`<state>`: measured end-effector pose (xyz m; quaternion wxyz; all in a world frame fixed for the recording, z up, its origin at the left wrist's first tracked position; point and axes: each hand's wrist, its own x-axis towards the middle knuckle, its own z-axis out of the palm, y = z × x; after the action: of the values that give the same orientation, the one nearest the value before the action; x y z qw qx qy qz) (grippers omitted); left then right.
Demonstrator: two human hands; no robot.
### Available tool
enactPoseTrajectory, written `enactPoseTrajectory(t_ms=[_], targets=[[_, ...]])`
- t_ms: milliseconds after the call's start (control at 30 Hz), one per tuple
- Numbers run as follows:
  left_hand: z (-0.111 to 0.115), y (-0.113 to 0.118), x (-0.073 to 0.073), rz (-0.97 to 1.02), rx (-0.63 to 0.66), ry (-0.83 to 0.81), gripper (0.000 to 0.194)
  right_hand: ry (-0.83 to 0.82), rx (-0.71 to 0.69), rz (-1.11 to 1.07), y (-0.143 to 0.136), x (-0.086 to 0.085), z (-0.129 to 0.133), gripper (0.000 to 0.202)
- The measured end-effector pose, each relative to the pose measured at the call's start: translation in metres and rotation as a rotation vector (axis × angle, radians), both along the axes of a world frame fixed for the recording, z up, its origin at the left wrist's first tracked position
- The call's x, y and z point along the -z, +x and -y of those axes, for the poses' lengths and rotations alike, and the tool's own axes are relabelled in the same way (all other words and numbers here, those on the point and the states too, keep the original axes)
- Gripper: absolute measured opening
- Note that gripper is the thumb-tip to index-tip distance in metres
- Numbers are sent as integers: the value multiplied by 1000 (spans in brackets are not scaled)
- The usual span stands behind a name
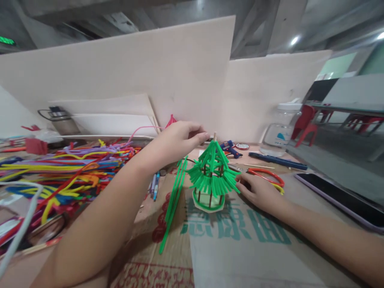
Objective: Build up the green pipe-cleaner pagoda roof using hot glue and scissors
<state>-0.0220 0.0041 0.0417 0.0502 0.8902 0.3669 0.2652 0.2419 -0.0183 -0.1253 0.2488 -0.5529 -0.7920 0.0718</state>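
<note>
A small pavilion model (211,175) made of green pipe cleaners and wooden sticks stands on a sheet of cardboard (240,248). My left hand (180,140) reaches over it, fingers pinched together just left of the wooden stick at the model's tip. Whether it holds anything is hidden. My right hand (258,191) rests flat on the cardboard, its fingertips touching the lower right edge of the green roof. Several loose green pipe cleaners (172,200) lie to the left of the model.
A big heap of coloured pipe cleaners (66,172) covers the left. Behind the model lie a blue glue gun (229,148), red-handled scissors (267,176), a tape roll and pens. A phone (345,200) lies right, a plastic jar (279,132) behind. Boards stand at the back.
</note>
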Motion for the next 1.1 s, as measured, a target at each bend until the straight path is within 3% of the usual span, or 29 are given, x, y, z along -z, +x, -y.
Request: enactPoseTrajectory(t_ms=[200, 467, 767, 933, 1100], targets=[[3, -7, -4, -169, 18, -129, 40, -6, -5, 7, -1, -1, 1, 22], [-1, -2, 6, -158, 137, -174, 39, -10, 23, 84, 6, 6, 1, 18], [-2, -5, 8, -137, 120, -171, 37, -47, 52, 103, 1, -1, 6, 22], [2, 3, 9, 8, 68, -41, 35, -38, 49, 116, 3, 2, 4, 17], [-1, 12, 14, 211, 195, -108, 30, -7, -1, 93, 4, 3, 1, 14]])
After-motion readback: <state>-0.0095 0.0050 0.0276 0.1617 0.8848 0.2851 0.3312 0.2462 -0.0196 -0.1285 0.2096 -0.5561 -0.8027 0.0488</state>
